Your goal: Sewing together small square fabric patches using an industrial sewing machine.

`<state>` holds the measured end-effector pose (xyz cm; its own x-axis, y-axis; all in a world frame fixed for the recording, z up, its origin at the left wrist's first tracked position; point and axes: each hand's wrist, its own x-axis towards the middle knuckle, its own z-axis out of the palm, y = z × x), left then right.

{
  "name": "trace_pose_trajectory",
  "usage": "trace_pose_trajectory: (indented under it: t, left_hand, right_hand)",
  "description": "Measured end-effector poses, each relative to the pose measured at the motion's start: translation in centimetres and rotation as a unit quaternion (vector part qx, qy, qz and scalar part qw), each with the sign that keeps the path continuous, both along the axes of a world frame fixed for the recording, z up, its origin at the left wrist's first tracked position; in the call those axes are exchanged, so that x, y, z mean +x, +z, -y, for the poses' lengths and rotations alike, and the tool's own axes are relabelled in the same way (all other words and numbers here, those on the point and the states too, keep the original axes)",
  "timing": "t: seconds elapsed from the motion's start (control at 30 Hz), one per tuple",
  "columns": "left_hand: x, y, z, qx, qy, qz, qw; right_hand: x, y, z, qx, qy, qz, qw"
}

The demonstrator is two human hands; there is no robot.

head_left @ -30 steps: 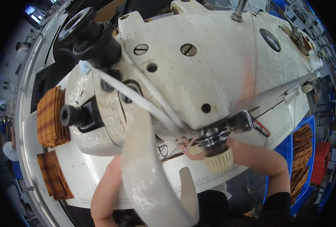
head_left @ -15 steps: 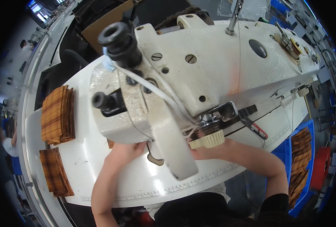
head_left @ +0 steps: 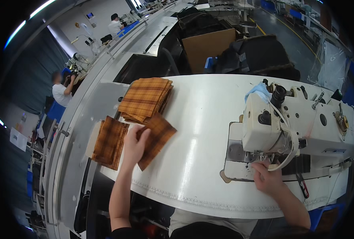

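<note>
My left hand rests on a single piece of orange plaid fabric on the white table. That piece lies between two stacks of the same fabric: a larger stack behind it and a smaller stack to its left at the table's edge. My right hand sits on the bed of the white sewing machine, under the machine's head near the needle. Its fingers are curled; whether it holds anything is hidden.
A cardboard box and dark bags stand behind the table. A grey conveyor rail runs along the left. A person in a white shirt works far left. A blue cloth lies on the machine's top.
The view has pulled back from close over the sewing machine to the whole table. My left hand has gone from beside the machine out to the plaid piece on the left.
</note>
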<state>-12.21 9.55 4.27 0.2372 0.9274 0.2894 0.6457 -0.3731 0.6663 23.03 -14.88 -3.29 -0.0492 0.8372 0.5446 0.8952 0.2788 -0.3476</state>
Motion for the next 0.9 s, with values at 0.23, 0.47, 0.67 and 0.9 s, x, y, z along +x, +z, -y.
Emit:
trace_pose_trajectory:
  t: [0.23, 0.47, 0.67, 0.9]
  left_hand:
    - [-19.3, -3.3, -8.1, 0.049, 0.186, -0.258, 0.947]
    - [-19.6, -6.9, -5.6, 0.1, 0.184, -0.416, 0.885]
    - [-14.2, -4.1, 1.6, -0.029, -0.044, -0.267, 0.962]
    - [-12.9, -0.7, 0.8, -0.192, -0.001, -0.194, 0.962]
  right_hand:
    - [-0.2, 0.0, -0.4, 0.031, -0.008, 0.021, 0.999]
    - [-0.5, -0.4, -0.7, 0.036, -0.01, 0.007, 0.999]
    - [-0.1, -0.1, 0.3, 0.001, 0.008, 0.068, 0.998]
    - [-7.3, 3.0, 4.2, -0.028, 0.082, 0.068, 0.994]
